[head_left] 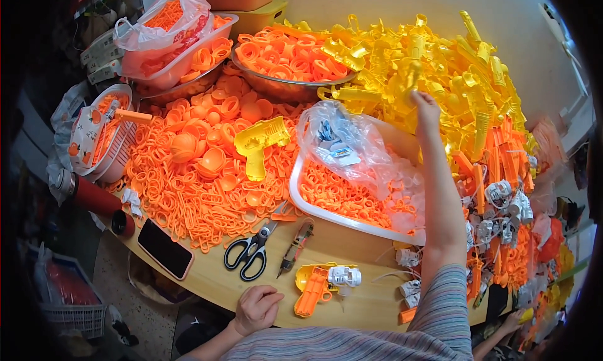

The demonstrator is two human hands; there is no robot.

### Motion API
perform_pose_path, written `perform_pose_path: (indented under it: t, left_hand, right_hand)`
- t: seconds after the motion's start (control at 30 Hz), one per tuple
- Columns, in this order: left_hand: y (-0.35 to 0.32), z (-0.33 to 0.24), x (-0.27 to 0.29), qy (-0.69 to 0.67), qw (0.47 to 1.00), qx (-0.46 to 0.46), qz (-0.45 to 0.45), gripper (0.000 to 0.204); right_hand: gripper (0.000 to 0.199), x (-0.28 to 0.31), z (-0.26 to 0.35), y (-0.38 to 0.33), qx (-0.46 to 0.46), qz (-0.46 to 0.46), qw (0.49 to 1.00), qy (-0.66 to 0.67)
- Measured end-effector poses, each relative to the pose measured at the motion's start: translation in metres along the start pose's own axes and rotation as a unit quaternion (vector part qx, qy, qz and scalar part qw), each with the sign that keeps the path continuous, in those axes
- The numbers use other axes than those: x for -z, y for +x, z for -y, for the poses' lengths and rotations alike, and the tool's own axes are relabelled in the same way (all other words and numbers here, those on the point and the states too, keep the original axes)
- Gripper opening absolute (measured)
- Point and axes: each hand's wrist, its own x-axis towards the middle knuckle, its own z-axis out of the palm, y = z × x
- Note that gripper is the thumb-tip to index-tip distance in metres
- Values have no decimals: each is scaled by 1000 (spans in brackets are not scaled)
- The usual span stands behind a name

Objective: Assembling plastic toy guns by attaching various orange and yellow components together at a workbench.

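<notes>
My right arm stretches forward to the large heap of yellow plastic toy parts [383,65]. The fingers of my right hand [427,106] pinch a yellow plastic part [411,78], slightly blurred, at the heap's near side. Near the table's front edge, my left hand [256,309] rests with curled fingers, and nothing shows in it. Beside it lies a partly assembled toy gun [314,289]: a yellow shell with an orange piece and a white motor unit [344,276]. A single yellow toy gun shell half [259,146] lies on the orange parts.
Black-handled scissors [251,251], a utility knife [295,248] and a phone [166,249] lie along the front. A white tub [358,229] holds small orange rings and a plastic bag. Orange parts [182,197] cover the left. White motor units [496,194] crowd the right, near another person's hand [512,322].
</notes>
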Motion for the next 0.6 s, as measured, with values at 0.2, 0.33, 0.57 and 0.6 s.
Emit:
perform_pose_path:
  t: [0.2, 0.33, 0.57, 0.6]
  left_hand:
    - [4, -6, 0, 14, 1000, -2, 3, 17]
    - [4, -7, -1, 15, 1000, -11, -1, 16]
    - [2, -8, -2, 16, 999, -29, -18, 14]
    - [3, -8, -2, 16, 999, -31, -18, 14]
  right_hand:
    - [21, 44, 19, -3, -98, -115, 974, 167]
    - [17, 60, 15, -21, -211, -53, 922, 320]
    - [16, 75, 0, -64, -229, 38, 778, 583]
    - [16, 75, 1, -70, -228, 37, 778, 584]
